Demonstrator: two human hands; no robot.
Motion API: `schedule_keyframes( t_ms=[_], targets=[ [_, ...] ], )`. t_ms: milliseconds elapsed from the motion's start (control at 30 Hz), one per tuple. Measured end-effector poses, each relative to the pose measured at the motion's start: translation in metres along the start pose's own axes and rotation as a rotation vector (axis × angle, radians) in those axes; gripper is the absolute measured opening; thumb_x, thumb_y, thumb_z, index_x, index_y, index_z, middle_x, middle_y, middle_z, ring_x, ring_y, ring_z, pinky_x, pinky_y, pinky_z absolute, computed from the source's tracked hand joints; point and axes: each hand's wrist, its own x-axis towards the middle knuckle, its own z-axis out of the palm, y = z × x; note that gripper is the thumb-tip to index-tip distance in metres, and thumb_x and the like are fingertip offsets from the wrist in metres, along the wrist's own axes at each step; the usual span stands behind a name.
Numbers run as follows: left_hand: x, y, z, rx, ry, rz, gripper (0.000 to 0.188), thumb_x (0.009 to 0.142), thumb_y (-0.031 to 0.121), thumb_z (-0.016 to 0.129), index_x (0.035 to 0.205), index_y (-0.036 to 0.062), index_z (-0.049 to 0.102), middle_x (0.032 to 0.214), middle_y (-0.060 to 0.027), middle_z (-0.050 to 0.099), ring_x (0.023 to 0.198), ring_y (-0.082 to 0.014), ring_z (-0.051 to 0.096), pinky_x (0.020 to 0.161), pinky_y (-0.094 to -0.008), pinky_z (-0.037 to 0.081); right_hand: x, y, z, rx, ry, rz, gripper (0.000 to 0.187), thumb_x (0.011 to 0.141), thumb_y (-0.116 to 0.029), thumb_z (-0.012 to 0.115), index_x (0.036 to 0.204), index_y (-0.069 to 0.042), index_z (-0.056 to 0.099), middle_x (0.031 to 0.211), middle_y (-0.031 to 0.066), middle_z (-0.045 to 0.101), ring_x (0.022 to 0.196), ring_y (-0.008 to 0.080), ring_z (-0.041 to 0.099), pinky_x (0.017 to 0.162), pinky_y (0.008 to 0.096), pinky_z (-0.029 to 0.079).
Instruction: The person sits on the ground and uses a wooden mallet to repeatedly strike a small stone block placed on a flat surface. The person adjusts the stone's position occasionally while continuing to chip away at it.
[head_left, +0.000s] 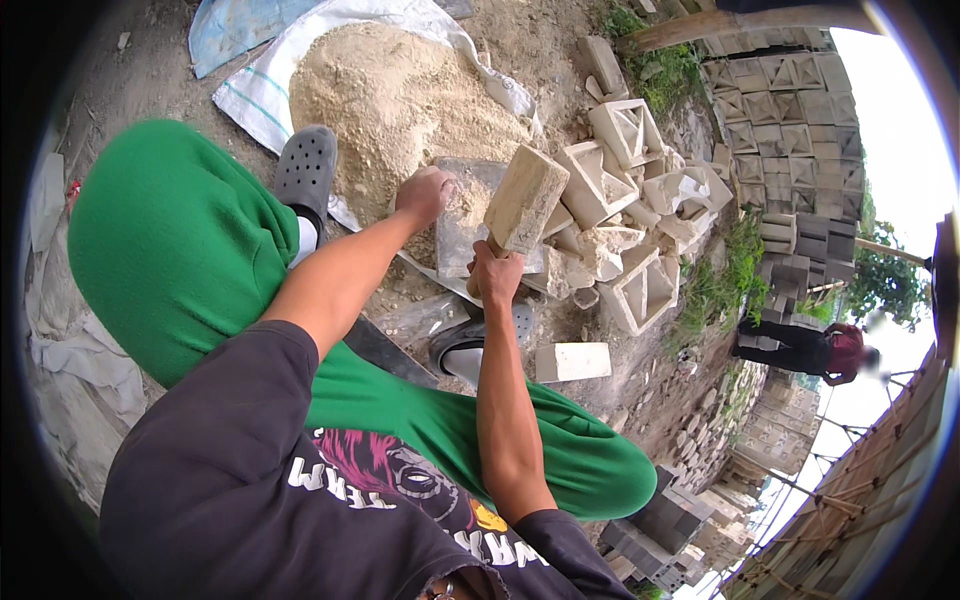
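Tamping, mid-frame: our right hand (497,268) clenches wooden mallet (524,200); left hand (425,193) steadies grey mould (462,225). Next: a square strike.

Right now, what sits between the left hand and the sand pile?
Head view: nothing separate. The left hand rests on the grey mould, which butts against the sand pile; loose sand bridges them. The right hand holds a wooden mallet.

A sand heap (385,90) on a white sack (255,90), hollow concrete blocks (625,130) piled beside it, another person (810,348) farther off.

Wooden mallet (524,199) rough, matt; concrete blocks (627,131) gritty; sand pile (390,90) grainy.
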Motion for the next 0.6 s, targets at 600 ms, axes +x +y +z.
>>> schedule_keyframes(
  t_ms=[600],
  targets=[
    [-0.067, -0.055, -0.016, 0.015, 0.031, -0.242, 0.058, 0.085, 0.035, 0.072, 0.135, 0.0142, 0.051, 0.129, -0.0124, 0.053, 0.12, -0.0356, 0.055, 0.096, -0.0461, 0.048, 0.007, 0.034, 0.014, -0.265, -0.056, 0.112, 0.033, 0.072, -0.029, 0.073, 0.076, 0.004, 0.069, 0.066, 0.0137, 0.067, 0.059, 0.0226, 0.068, 0.059, 0.0368, 0.053]
  ],
)
